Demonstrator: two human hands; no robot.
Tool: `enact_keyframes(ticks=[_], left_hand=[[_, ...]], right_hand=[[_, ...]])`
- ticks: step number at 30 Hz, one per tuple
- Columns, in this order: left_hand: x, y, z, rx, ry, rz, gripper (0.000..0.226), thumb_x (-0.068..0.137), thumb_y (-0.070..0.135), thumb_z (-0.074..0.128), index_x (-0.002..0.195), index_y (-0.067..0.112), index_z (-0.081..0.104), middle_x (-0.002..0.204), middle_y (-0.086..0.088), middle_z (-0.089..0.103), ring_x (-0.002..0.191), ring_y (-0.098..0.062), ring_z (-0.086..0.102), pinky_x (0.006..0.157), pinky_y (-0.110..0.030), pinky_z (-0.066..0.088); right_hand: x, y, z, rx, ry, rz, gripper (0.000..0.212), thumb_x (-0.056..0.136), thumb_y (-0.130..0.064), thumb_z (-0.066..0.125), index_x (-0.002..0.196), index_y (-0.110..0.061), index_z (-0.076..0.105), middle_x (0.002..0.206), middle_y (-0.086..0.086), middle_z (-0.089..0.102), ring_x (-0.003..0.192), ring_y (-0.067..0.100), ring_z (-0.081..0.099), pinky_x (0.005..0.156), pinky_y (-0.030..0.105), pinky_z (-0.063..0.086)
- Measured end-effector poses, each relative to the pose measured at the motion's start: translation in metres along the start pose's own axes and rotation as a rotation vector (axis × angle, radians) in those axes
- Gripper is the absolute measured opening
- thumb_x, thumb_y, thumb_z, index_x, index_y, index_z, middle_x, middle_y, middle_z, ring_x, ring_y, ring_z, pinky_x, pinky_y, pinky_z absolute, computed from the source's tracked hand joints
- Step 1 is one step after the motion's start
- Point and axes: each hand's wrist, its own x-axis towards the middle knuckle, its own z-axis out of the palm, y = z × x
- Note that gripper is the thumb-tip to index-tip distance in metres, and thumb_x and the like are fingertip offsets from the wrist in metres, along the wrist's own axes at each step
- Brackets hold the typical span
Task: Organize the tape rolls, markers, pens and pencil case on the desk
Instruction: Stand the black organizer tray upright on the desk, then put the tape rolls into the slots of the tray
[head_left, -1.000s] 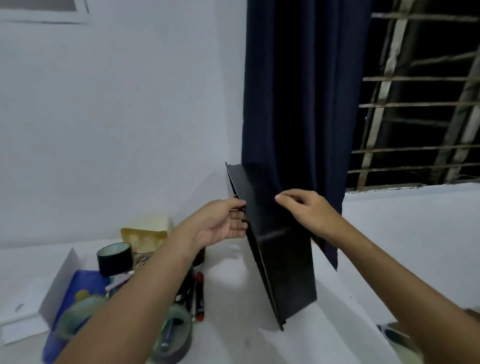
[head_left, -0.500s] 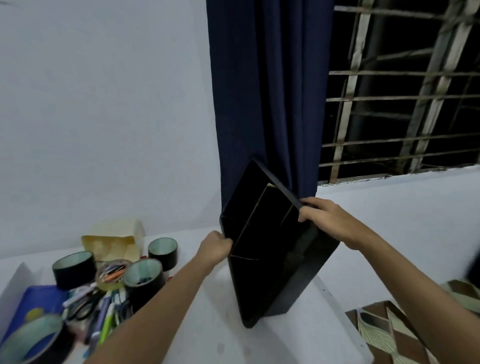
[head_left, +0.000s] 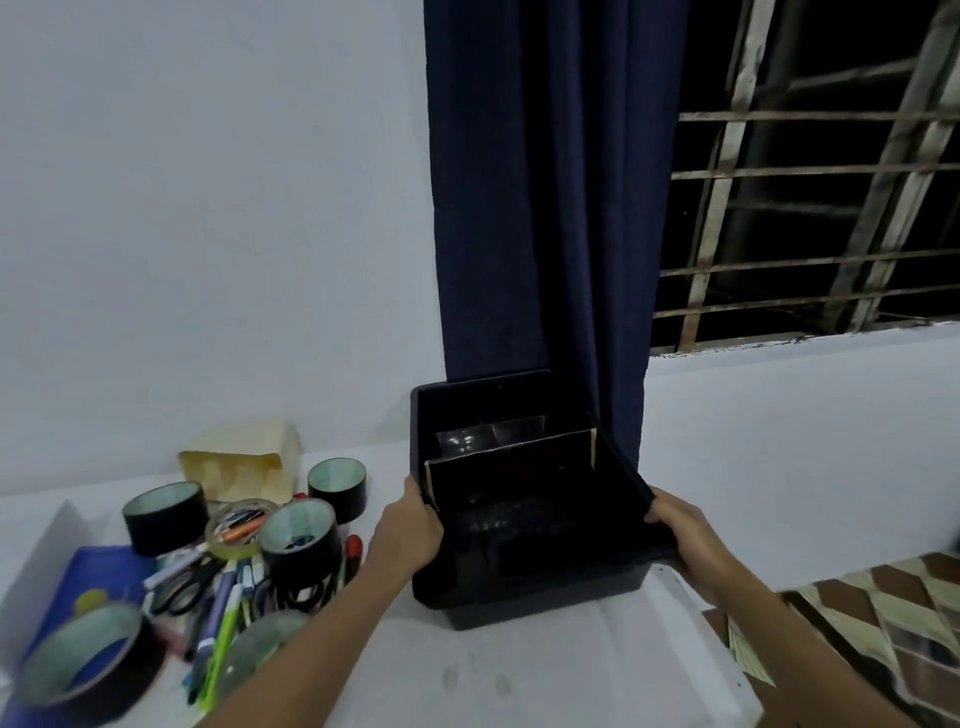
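Both hands, left hand (head_left: 408, 535) and right hand (head_left: 680, 538), hold the black box (head_left: 524, 519).

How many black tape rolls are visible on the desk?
4: back-left roll, back-right roll, middle roll, front-left roll. The pile may hide more.

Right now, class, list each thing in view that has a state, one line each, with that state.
black organizer box: open side up, tilted, dividers empty
left hand: grips the box's left wall
right hand: grips its right rim
black tape rolls: standing on end
scissors: closed
curtain: drawn aside
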Motion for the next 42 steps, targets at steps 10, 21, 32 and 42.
enact_keyframes(ticks=[10, 21, 32, 42], left_hand=[[0.011, 0.002, 0.004, 0.105, 0.063, 0.004, 0.036, 0.09, 0.01, 0.035, 0.125, 0.004, 0.035, 0.102, -0.023, 0.065, 0.091, -0.039, 0.062, 0.071, -0.038, 0.045], [0.007, 0.01, -0.006, 0.199, 0.017, -0.029, 0.025, 0.091, 0.021, 0.038, 0.112, 0.006, 0.042, 0.107, -0.019, 0.062, 0.092, -0.035, 0.058, 0.07, -0.036, 0.041], [0.006, -0.072, -0.143, 0.257, 0.165, -0.186, 0.044, 0.089, 0.022, 0.052, 0.131, 0.008, 0.052, 0.117, -0.017, 0.063, 0.104, -0.032, 0.061, 0.077, -0.032, 0.046], [0.01, -0.186, -0.213, 0.35, 0.138, -0.273, 0.046, 0.088, 0.011, 0.052, 0.134, 0.004, 0.049, 0.137, -0.016, 0.052, 0.123, -0.029, 0.051, 0.1, -0.031, 0.039]], right_hand=[[0.011, 0.011, 0.004, -0.08, 0.138, -0.163, 0.025, 0.086, 0.003, 0.056, 0.101, -0.01, 0.072, 0.088, 0.008, 0.072, 0.079, 0.02, 0.065, 0.064, 0.016, 0.054], [0.022, -0.002, -0.003, -0.831, 0.271, -0.622, 0.033, 0.077, -0.018, 0.074, 0.109, -0.012, 0.069, 0.094, 0.001, 0.06, 0.087, 0.015, 0.05, 0.079, 0.018, 0.038], [0.046, -0.076, 0.203, -0.778, -0.228, -0.981, 0.019, 0.083, -0.017, 0.066, 0.101, -0.013, 0.071, 0.084, -0.006, 0.061, 0.079, 0.01, 0.055, 0.078, 0.029, 0.052], [0.068, -0.081, 0.345, -1.078, -0.653, -0.846, 0.03, 0.09, -0.016, 0.057, 0.118, -0.01, 0.065, 0.119, 0.007, 0.063, 0.105, 0.019, 0.057, 0.087, 0.021, 0.041]])
